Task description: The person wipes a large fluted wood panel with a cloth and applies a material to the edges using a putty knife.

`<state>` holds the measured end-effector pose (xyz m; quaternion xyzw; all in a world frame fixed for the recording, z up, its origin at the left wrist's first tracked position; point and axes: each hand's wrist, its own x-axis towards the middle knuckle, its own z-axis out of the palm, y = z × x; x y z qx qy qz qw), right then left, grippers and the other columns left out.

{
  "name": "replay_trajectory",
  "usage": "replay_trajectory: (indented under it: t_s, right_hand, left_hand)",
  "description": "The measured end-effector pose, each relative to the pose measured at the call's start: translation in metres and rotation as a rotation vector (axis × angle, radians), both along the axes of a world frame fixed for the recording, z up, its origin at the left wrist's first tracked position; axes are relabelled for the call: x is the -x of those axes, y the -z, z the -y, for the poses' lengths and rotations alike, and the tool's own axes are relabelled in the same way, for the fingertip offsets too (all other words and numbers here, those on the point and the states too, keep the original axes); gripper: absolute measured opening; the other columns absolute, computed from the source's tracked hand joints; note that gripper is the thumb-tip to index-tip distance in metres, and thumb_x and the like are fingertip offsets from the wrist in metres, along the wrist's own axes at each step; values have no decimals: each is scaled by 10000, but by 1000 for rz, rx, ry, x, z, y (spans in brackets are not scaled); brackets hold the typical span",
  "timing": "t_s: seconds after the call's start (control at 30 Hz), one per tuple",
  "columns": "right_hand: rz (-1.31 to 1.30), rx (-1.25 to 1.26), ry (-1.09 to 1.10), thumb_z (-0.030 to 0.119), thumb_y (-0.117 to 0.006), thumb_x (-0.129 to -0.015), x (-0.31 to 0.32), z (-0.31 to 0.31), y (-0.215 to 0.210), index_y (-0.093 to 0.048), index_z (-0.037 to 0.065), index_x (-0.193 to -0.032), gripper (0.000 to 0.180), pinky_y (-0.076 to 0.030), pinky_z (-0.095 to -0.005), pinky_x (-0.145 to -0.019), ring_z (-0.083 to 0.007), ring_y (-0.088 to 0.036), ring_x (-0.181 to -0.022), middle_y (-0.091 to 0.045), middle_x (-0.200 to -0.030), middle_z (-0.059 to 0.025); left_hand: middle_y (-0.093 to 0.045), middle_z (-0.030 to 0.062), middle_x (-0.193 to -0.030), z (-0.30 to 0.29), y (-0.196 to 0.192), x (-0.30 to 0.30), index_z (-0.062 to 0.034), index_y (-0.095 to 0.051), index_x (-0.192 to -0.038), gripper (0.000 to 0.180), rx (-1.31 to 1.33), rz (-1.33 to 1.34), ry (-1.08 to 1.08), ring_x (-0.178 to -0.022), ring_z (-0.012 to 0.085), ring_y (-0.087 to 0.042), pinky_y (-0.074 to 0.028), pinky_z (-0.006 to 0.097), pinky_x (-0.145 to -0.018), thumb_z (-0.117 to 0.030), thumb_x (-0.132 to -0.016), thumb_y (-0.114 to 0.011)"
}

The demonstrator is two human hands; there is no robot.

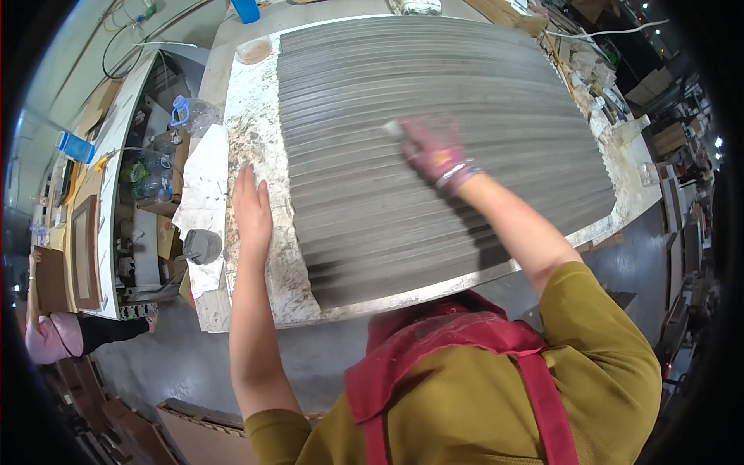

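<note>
Two bare forearms reached up from the lower edge over a grey ribbed panel (pixel 434 132) that lay flat across most of a pale, paint-spattered bench (pixel 256 147). The panel's long grooves ran side to side, and its near left corner looked darker and blurred.

The right hand (pixel 434 151) was on the panel's upper middle, its grip closed around a small whitish pad (pixel 393 129) that poked out past the fingertips and pressed on the ridges. The hand was blurred, so how the fingers lay on the pad could not be told. Pale bands circled that wrist.

The left hand (pixel 252 205) lay flat, palm down, fingers together and stretched out, holding nothing. It rested on the bare strip of bench just beside the panel's left edge; whether it touched that edge could not be told.

Left of that hand, a crumpled white sheet (pixel 203 186) hung over the bench edge, with a small grey round object (pixel 202 246) on its lower part. A clear plastic bottle with a blue handle (pixel 190 115) stood further up, off the bench. A round shallow dish (pixel 253 49) sat at the far left corner of the bench. A red apron (pixel 457 341) was worn over a mustard shirt (pixel 612 387). Another person in pink (pixel 54 337) crouched at the far left.
</note>
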<state>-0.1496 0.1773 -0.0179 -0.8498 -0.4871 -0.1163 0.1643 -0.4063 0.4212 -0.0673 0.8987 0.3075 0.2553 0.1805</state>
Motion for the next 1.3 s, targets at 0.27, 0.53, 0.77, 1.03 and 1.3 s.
replay_trajectory:
  t_s: [0.27, 0.53, 0.77, 1.03, 1.3]
  right_hand:
    - [-267, 327, -158, 366, -588, -843, 63, -24, -15, -554, 144, -1190, 413, -294, -501, -1033, -255, -565, -1070, -654, -1049, -62]
    - [-2, 100, -150, 222, -570, -824, 27, -42, -22, -582, 219, -1146, 323, -352, -477, -1000, -251, -609, -937, -633, -983, -67]
    - [58, 20, -397, 201, -585, -801, 51, -103, 3, -616, 198, -1055, 256, -358, -488, -962, -246, -603, -817, -619, -858, -47]
    - [-153, 19, -428, 317, -594, -878, 60, -115, 0, -567, 73, -1085, 322, -369, -416, -978, -219, -600, -835, -602, -888, -51]
    - [-178, 3, -395, 181, -560, -824, 74, -110, 4, -589, 177, -1140, 317, -338, -519, -974, -256, -584, -965, -631, -1039, -63]
  left_hand:
    - [-387, 158, -1443, -36, 40, -56, -33, -419, -1360, 462, -160, -214, -71, -1340, 372, -332, -280, 465, -1094, -232, -950, -493]
    - [-422, 101, -1429, -32, 45, -63, -77, -456, -1351, 443, -176, -229, -121, -1333, 291, -362, -276, 477, -1068, -297, -967, -453]
    - [-416, 86, -1435, -31, 38, -64, -79, -454, -1354, 440, -104, -231, -134, -1339, 282, -355, -262, 464, -1079, -285, -965, -450]
    - [-397, 87, -1448, -31, 40, -66, -82, -428, -1375, 449, -65, -218, -137, -1361, 269, -329, -244, 450, -1102, -264, -964, -431]
    - [-386, 64, -1459, -39, 44, -63, -99, -428, -1370, 437, -78, -250, -160, -1364, 251, -321, -246, 438, -1107, -261, -964, -447]
